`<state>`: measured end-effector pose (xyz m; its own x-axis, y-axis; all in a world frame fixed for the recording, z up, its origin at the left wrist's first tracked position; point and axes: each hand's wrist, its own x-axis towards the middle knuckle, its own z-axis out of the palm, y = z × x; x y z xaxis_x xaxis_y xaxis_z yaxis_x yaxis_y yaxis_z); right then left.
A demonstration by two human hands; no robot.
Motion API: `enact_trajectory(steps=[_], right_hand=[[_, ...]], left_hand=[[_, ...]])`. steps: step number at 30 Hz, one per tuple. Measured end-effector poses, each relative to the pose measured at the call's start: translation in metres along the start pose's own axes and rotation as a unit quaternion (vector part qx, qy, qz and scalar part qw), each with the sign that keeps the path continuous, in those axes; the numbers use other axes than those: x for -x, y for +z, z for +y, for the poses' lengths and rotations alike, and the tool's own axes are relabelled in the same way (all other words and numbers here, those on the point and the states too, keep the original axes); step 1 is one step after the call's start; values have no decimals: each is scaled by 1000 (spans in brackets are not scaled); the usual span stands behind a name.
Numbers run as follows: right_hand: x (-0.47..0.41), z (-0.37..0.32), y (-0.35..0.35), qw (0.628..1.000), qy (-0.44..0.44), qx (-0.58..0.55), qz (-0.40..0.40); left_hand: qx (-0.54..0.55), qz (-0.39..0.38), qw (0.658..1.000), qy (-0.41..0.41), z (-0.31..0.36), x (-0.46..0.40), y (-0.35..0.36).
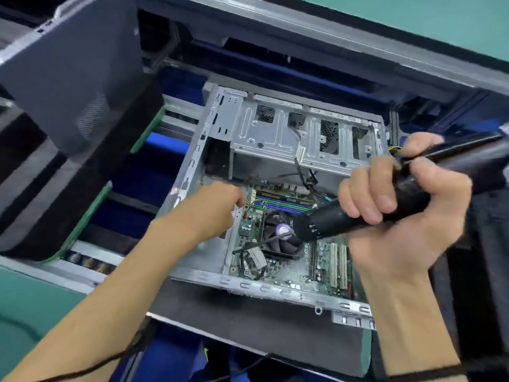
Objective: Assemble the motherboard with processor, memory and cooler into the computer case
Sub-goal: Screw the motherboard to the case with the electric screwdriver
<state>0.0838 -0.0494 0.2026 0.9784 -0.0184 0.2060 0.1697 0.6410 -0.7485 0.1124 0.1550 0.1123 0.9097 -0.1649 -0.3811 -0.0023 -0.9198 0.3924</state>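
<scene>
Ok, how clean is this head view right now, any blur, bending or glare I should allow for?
Head view: wide-angle bending curves the grey metal computer case rails and the bench edges; the right hand and its black cylindrical electric screwdriver are close and slightly motion-blurred; the green motherboard reads fairly sharp; lighting is even, with only mild sheen on bare metal.

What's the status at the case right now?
Right hand gripping black electric screwdriver, tip over the cooler fan. Left hand pinched at the motherboard's top-left corner, contents hidden. Board sits inside the case. Loose cables beside the fan.
</scene>
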Motion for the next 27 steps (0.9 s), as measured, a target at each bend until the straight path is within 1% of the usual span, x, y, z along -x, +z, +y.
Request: enact_trajectory(steps=[4, 7, 12, 17, 27], right_hand=[[7, 33, 11, 996, 22, 39, -72], [11, 46, 13, 992, 33, 70, -95], [18, 56, 18, 990, 30, 80, -112], [24, 59, 20, 989, 31, 93, -107], [29, 66, 20, 987, 25, 108, -112]], left_hand=[[-79, -72, 994, -8, -8, -6, 18], [-92, -105, 990, -13, -11, -5, 24], [-80, -74, 994, 2, -11, -7, 21], [-90, -42, 995, 21, -11, -4, 21], [-78, -46, 996, 10, -12, -5, 23]])
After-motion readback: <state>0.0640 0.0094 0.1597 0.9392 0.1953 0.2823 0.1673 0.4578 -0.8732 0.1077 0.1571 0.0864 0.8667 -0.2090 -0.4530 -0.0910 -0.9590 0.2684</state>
